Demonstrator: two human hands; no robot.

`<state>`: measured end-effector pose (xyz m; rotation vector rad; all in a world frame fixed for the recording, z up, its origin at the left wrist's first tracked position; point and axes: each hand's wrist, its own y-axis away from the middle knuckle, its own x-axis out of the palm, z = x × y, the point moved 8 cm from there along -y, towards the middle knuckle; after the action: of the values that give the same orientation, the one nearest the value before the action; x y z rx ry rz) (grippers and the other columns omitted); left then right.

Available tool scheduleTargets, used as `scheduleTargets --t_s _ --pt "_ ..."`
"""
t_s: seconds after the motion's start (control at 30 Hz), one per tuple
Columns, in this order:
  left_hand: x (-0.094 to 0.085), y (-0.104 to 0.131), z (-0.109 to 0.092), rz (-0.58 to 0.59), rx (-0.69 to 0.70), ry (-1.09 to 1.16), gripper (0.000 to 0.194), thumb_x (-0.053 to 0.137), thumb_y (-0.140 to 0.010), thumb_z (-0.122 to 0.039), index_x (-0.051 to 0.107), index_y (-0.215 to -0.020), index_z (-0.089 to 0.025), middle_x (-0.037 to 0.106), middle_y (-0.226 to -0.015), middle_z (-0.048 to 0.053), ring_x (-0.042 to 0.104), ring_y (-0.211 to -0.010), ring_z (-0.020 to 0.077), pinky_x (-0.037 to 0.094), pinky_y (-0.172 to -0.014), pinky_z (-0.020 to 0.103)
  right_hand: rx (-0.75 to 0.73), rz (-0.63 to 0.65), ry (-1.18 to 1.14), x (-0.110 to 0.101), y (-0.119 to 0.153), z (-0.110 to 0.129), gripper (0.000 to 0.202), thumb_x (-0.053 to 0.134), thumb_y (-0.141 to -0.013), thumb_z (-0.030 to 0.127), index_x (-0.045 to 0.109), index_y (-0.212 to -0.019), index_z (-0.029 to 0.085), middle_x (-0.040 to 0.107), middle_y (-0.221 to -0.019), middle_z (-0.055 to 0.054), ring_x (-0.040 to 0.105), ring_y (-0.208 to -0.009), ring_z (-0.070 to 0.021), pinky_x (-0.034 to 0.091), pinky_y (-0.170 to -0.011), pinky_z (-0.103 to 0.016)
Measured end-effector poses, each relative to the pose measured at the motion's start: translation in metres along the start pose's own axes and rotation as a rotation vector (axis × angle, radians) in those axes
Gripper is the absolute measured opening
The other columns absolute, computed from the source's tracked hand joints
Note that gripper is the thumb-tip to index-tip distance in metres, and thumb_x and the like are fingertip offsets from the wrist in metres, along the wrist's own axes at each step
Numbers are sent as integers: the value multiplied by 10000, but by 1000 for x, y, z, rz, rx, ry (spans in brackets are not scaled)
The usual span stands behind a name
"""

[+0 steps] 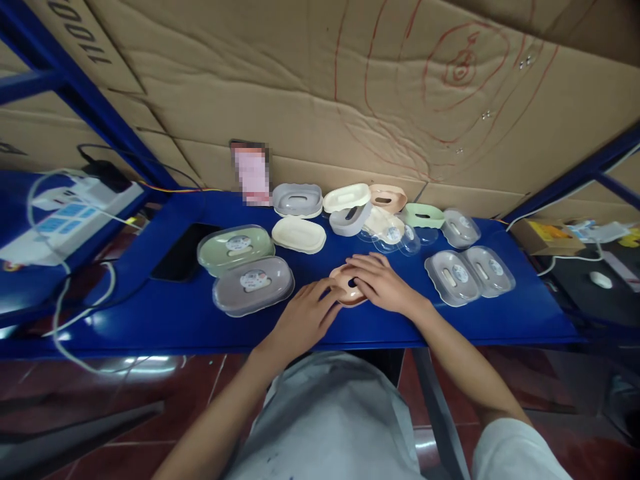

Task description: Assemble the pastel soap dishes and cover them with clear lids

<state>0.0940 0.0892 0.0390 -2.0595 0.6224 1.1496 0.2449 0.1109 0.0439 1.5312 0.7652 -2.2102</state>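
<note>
A peach-coloured soap dish (353, 296) with a slot in its middle lies on the blue table in front of me. My left hand (306, 313) grips its left side, fingers curled at the edge. Over its right and far side, my right hand (384, 284) is closed on the rim. Both hands cover much of the dish. Left of them, a grey soap dish (255, 287) and a green soap dish (237, 248) wear clear lids with round labels. A cream tray (299, 235) lies just beyond my left hand.
Several loose dishes, including a grey one (297, 199) and a green one (425, 215), lie at the back near clear lids (409, 241). Lidded grey dishes (454, 279) sit right. A dark phone (184, 253), power strip (70, 217) and cables are left. Cardboard (300, 87) stands behind.
</note>
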Motion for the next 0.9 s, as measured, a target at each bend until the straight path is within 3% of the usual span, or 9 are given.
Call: scheduleTargets --t_s 0.1,0.2,0.27,0.37,0.43,0.53,0.67,0.8,0.9 --pt "-8 -6 16 -60 -98 -81 505 430 -984 -54 546 -1458 -186 508 -1585 165 542 -1447 304 492 -1174 477 64 12 25 -2 9 -6 350 510 -1107 355 666 -1404 256 578 -1585 -116 488 -1518 -296 308 -1264 -604" --pt "-9 -26 34 -39 -196 -235 620 452 -946 -39 469 -1561 -113 440 -1647 251 416 -1553 405 370 -1240 623 112 10 74 -8 31 -6 538 582 -1074 479 523 -1563 262 451 -1680 -134 356 -1597 -341 260 -1276 -667" --pt "-6 -38 35 -12 -211 -280 597 461 -965 -65 484 -1561 -90 503 -1589 286 464 -1513 443 315 -1232 704 124 -15 74 -11 51 -4 674 647 -1030 531 446 -1619 273 391 -1714 -135 334 -1606 -351 301 -1262 -668" --pt "1 -42 20 21 -162 -264 543 446 -992 -79 547 -1524 -125 619 -1481 246 606 -1374 409 389 -1181 679 180 -139 38 -18 83 -6 482 604 -1067 410 555 -1534 301 570 -1592 -108 526 -1487 -309 469 -1169 -572" --pt "6 -36 4 50 -107 -233 540 442 -1010 -88 551 -1529 -185 667 -1433 184 654 -1306 347 468 -1132 585 224 -234 -9 -27 102 -8 311 544 -1091 319 685 -1369 304 723 -1400 -77 657 -1338 -281 526 -1097 -513" --pt "8 -19 -16 47 -41 -194 554 452 -1038 -117 497 -1573 -254 647 -1477 128 637 -1323 294 480 -1123 510 329 -395 -94 -43 120 -10 230 551 -1088 351 763 -1134 277 807 -1144 -63 750 -1104 -276 568 -979 -462" --pt "0 11 -13 -87 -133 -226 488 499 -1067 -217 510 -1555 -229 549 -1587 164 504 -1476 376 388 -1190 611 615 -618 -273 -55 131 -27 363 485 -1107 467 761 -1027 245 800 -971 -57 755 -910 -252 597 -810 -380" --pt "5 42 -16 -59 -104 -157 367 507 -1063 -194 641 -1402 -228 658 -1465 137 623 -1343 337 519 -1057 521 716 -591 -405 -40 118 -44 439 419 -1117 532 732 -1171 229 795 -1063 -75 756 -948 -247 614 -851 -391" --pt "4 60 -23 -64 -69 -107 395 502 -1045 -128 650 -1387 -261 703 -1390 111 683 -1236 291 555 -983 458 651 -636 -256 -42 118 -39 457 382 -1125 503 633 -1397 234 700 -1373 -135 694 -1218 -282 585 -1009 -479"
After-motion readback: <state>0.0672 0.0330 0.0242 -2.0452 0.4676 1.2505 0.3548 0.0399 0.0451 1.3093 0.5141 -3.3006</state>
